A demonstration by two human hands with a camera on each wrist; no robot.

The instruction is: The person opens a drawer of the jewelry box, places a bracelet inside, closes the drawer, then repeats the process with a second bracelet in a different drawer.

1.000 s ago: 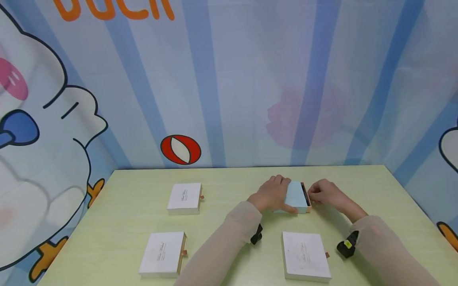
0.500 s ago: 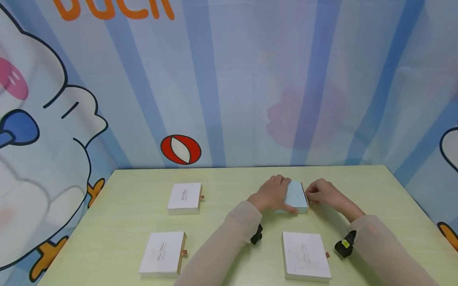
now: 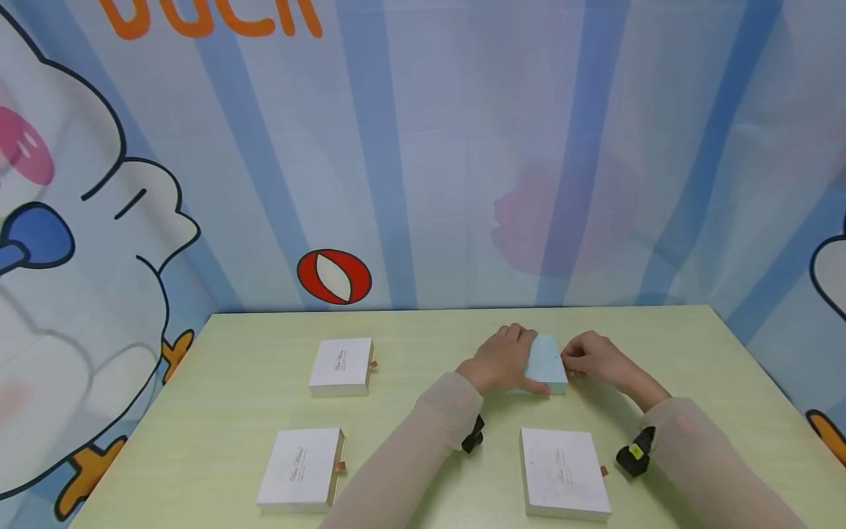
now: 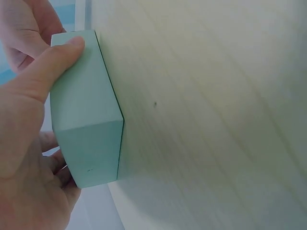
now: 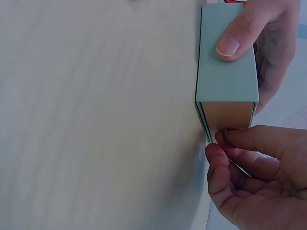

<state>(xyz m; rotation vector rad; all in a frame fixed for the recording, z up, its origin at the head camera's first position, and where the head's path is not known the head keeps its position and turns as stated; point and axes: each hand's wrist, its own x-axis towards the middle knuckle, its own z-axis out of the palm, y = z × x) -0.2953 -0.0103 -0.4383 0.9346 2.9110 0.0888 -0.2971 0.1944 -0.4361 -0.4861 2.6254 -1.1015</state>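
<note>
On the right half of the table lies a light blue-green drawer box (image 3: 547,364). My left hand (image 3: 504,360) grips it from the left, with the thumb (image 4: 64,52) on its near side and the other fingers behind its far side. At the box's right end is my right hand (image 3: 598,358), its thumb and forefinger pinching a small pull tab, mostly hidden by the fingertips. The right wrist view shows the tan drawer front (image 5: 228,114) about level with the sleeve's edge. What the drawer contains is hidden.
White drawer boxes with brown tabs lie on the pale table (image 3: 429,353): one at back left (image 3: 340,366), one at front left (image 3: 299,470), one at front right (image 3: 565,472) between my forearms. A printed cartoon backdrop (image 3: 436,169) stands behind the table's far edge.
The drawer, which stuck out on the right with a dark gap showing, has slid left into its sleeve. My right hand moved left with it; my left hand stayed in place.
</note>
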